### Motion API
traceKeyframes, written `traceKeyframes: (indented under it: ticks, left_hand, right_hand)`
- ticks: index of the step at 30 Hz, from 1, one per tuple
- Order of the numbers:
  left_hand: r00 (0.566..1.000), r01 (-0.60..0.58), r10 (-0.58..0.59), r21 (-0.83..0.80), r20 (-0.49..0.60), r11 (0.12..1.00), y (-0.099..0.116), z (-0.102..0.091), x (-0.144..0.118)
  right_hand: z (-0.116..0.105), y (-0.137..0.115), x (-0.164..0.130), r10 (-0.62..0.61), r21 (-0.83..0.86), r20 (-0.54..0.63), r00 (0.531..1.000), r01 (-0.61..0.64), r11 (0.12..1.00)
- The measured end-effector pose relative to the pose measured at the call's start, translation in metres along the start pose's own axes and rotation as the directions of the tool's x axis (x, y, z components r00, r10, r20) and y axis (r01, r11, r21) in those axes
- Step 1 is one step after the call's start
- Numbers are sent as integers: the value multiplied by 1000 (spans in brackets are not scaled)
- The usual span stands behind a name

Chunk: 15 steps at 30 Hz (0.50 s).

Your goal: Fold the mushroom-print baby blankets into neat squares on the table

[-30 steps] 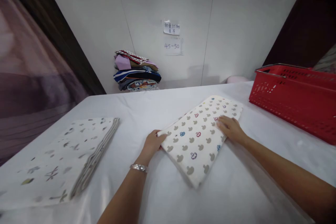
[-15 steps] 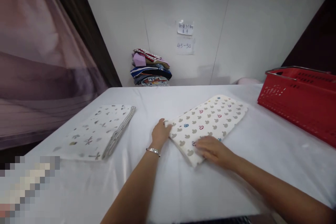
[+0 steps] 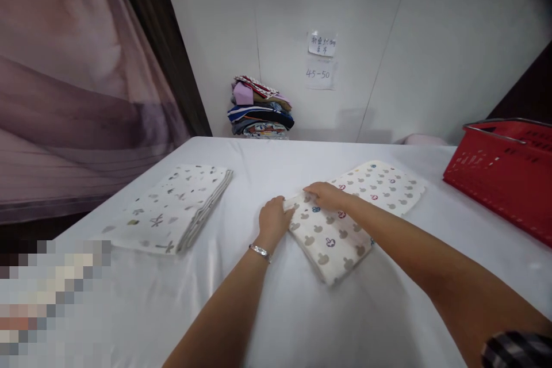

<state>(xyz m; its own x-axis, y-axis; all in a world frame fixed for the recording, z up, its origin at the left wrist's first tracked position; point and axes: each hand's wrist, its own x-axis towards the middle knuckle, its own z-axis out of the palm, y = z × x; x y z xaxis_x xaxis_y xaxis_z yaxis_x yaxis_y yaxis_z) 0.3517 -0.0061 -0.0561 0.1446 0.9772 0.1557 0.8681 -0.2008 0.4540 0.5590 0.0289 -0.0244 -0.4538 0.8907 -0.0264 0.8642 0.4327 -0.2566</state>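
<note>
A folded white cloth [image 3: 351, 236] with grey mushroom-like shapes and a few red and blue ones lies slantwise on the table. My left hand [image 3: 273, 221], with a silver bracelet on its wrist, is closed on the cloth's left corner, thumb on top. My right hand [image 3: 328, 194] reaches across the cloth to its far edge, near the left corner, fingers and thumb closed on that edge. Its forearm hides part of the middle of the cloth. To the left lies a second folded cloth [image 3: 172, 201], white with small grey and brown plant prints.
All this rests on a white-covered table [image 3: 259, 167]. A red basket [image 3: 504, 178] with a metal handle stands at the right. Beyond the far edge is a pile of folded fabrics [image 3: 261, 109] against the wall, below paper signs [image 3: 321, 60]. A pinkish curtain [image 3: 77, 98] hangs at left.
My right hand has moved from the cloth's near edge up and left to its far edge. My left hand keeps hold of the left corner. The whole view has shifted slightly.
</note>
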Motion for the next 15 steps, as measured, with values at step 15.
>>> traceKeyframes:
  ticks: [15]
  left_hand:
    - [954,-296,259,-330,-153,896,5,1,-5]
  right_hand:
    - [-27,5,28,69,-87,227,972,-51,995]
